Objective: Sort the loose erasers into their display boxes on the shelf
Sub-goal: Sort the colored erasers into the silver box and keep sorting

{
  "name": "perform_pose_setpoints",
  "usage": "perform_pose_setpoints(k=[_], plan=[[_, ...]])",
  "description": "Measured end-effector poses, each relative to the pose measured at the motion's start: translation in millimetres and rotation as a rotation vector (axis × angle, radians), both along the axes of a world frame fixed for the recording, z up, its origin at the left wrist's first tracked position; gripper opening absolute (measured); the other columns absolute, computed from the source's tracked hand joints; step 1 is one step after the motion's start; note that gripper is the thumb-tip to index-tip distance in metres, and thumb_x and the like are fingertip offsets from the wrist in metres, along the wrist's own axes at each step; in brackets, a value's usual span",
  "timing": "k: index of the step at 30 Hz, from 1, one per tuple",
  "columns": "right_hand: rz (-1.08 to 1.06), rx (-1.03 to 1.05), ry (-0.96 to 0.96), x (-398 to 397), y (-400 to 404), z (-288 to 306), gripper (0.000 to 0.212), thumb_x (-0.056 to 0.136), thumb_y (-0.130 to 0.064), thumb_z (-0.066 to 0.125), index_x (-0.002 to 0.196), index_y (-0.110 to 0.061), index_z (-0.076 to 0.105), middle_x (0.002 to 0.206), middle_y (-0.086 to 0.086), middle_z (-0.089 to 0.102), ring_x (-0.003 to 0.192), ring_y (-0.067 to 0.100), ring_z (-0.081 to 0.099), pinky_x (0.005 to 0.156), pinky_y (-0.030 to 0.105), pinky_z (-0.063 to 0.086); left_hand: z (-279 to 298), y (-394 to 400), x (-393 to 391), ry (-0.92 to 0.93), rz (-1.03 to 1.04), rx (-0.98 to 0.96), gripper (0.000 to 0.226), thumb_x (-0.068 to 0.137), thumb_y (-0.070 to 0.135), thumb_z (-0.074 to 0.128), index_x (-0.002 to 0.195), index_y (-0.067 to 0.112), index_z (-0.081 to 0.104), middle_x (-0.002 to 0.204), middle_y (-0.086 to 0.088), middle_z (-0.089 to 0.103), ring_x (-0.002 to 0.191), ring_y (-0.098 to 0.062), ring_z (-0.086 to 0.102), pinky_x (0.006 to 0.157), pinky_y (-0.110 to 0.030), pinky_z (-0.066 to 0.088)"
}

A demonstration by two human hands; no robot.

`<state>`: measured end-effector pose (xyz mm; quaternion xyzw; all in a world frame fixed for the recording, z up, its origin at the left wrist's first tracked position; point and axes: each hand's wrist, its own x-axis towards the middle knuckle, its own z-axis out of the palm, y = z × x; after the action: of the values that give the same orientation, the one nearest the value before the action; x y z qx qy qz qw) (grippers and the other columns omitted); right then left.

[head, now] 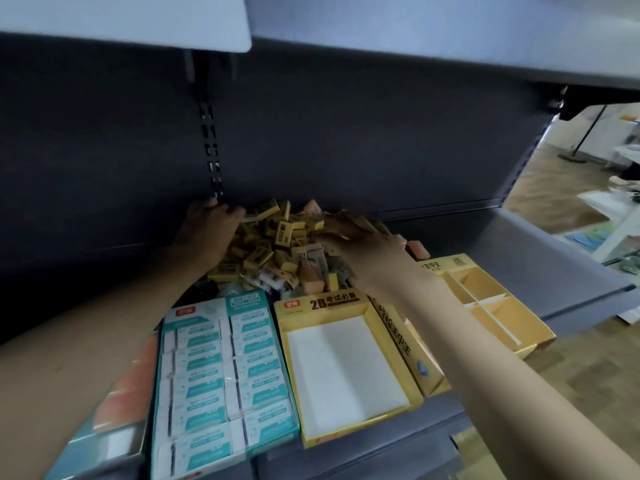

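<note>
Both hands rest flat on the eraser pile mid-frame, left hand and right hand with fingers spread, gripping nothing visible. Below sits the empty yellow box beside the full teal box.

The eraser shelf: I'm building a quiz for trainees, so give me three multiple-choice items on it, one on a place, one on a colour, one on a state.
1. Where is the eraser pile?
A. Behind the boxes, by the back wall
B. On the floor
C. Inside the teal box

2. What colour are most loose erasers?
A. Blue
B. Yellow
C. Green

3. What state is the 2B box in?
A. Full
B. Closed
C. Empty

Answers: 1 A, the pile lies past the boxes, against the dark wall; 2 B, yellow sleeves dominate; 3 C, only its white floor shows.
</note>
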<state>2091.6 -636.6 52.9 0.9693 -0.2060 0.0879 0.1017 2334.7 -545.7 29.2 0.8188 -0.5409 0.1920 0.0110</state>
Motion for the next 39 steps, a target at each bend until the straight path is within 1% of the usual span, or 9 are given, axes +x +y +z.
perform_pose_setpoints(k=[4,11,17,22,27,29,32,35,39], plan=[[-0.018,-0.017,0.101,5,-33,6,0.071,0.091,-0.007,0.048,0.149,-0.035,0.017,0.158,-0.006,0.007,0.145,0.019,0.003,0.116,0.035,0.002,5,6,-7,0.024,-0.007,-0.108,0.034,0.086,0.004,0.050,0.119,0.011,0.056,0.118,-0.008,0.057,0.114,-0.030,0.042,0.092,-0.039,0.030],[0.030,-0.134,0.173,22,-81,-8,0.070,0.091,-0.019,0.055,0.149,-0.033,0.018,0.157,0.000,0.017,0.144,0.023,0.011,0.115,0.038,0.009,12,8,-26,-0.023,-0.119,-0.325,0.039,0.079,-0.009,0.053,0.113,0.007,0.062,0.105,-0.013,0.064,0.104,-0.035,0.051,0.083,-0.042,0.035],[0.110,-0.134,0.110,40,-95,-11,0.062,0.084,-0.019,0.063,0.139,-0.037,0.041,0.142,0.001,0.044,0.134,0.027,0.035,0.108,0.041,0.029,9,6,-39,-0.013,-0.195,-0.399,0.038,0.062,-0.015,0.069,0.096,0.002,0.067,0.080,-0.016,0.067,0.075,-0.036,0.062,0.066,-0.040,0.049],[0.132,-0.018,-0.003,41,-97,-14,0.047,0.085,-0.025,0.062,0.131,-0.029,0.054,0.130,0.011,0.056,0.124,0.035,0.047,0.101,0.042,0.038,7,3,-50,0.112,-0.202,-0.428,0.024,0.076,-0.004,0.067,0.100,0.000,0.065,0.085,-0.018,0.064,0.068,-0.035,0.063,0.056,-0.034,0.049],[0.070,-0.092,0.045,42,-100,-12,0.039,0.089,-0.023,0.050,0.127,-0.019,0.056,0.129,0.009,0.055,0.123,0.030,0.046,0.099,0.038,0.035,3,1,-54,0.116,-0.168,-0.428,0.022,0.080,0.002,0.065,0.102,-0.001,0.065,0.088,-0.018,0.061,0.069,-0.036,0.062,0.057,-0.032,0.045],[0.018,-0.072,0.060,44,-100,-14,0.039,0.087,-0.018,0.056,0.126,-0.018,0.058,0.129,0.008,0.054,0.121,0.030,0.048,0.097,0.037,0.038,4,3,-54,0.114,-0.141,-0.423,0.022,0.082,0.005,0.066,0.102,-0.002,0.065,0.091,-0.019,0.060,0.071,-0.037,0.062,0.060,-0.035,0.046],[-0.031,0.024,-0.032,43,-99,-15,0.033,0.086,-0.008,0.059,0.119,-0.013,0.062,0.122,0.010,0.052,0.109,0.031,0.055,0.083,0.035,0.046,7,12,-53,0.120,-0.115,-0.428,0.025,0.086,0.013,0.063,0.104,-0.004,0.064,0.096,-0.020,0.058,0.074,-0.038,0.061,0.062,-0.036,0.046],[-0.060,0.064,-0.183,46,-93,-8,0.024,0.087,-0.001,0.053,0.108,-0.006,0.064,0.116,0.014,0.052,0.101,0.033,0.057,0.073,0.028,0.041,12,24,-51,0.161,-0.083,-0.441,0.027,0.092,0.019,0.056,0.111,0.000,0.062,0.106,-0.018,0.055,0.085,-0.037,0.059,0.069,-0.038,0.044],[-0.009,0.172,-0.384,56,-52,15,0.020,0.088,-0.005,0.056,0.104,-0.009,0.067,0.116,0.012,0.054,0.103,0.026,0.055,0.079,0.023,0.037,20,43,-46,0.308,-0.082,-0.525,0.023,0.090,0.022,0.059,0.106,0.007,0.063,0.107,-0.013,0.061,0.093,-0.030,0.060,0.076,-0.037,0.048]])
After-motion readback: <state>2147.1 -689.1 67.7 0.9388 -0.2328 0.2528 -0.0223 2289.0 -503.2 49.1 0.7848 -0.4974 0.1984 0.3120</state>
